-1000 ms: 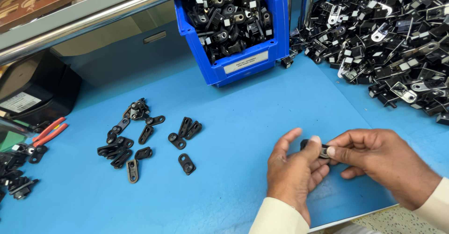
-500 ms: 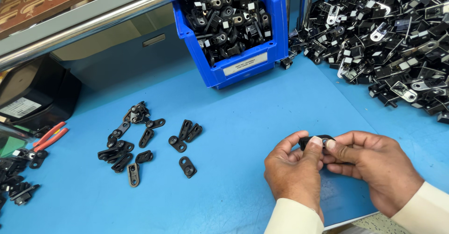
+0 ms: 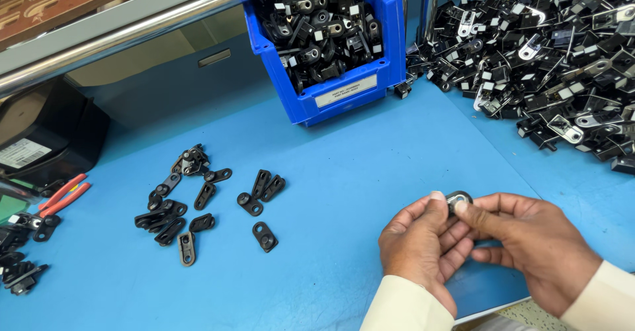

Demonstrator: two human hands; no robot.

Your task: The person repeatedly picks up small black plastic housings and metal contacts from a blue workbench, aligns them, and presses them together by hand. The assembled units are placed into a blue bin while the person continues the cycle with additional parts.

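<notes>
You pinch the small black bracket (image 3: pixel 458 202) between left hand (image 3: pixel 417 248) and right hand (image 3: pixel 532 248), right of the loose brackets (image 3: pixel 198 205); a fingertip grip could drop it onto the tabletop (image 3: pixel 357 165).

Table (image 3: pixel 370 146): smooth matt blue surface. Bin (image 3: pixel 344 96): glossy blue plastic. Clips (image 3: pixel 198 202): matt black, look like plastic. Pile (image 3: pixel 555 60): black parts with bright metal tabs. Rail (image 3: pixel 126 33): polished metal. Pliers (image 3: pixel 61 195): red rubbery grips.
</notes>
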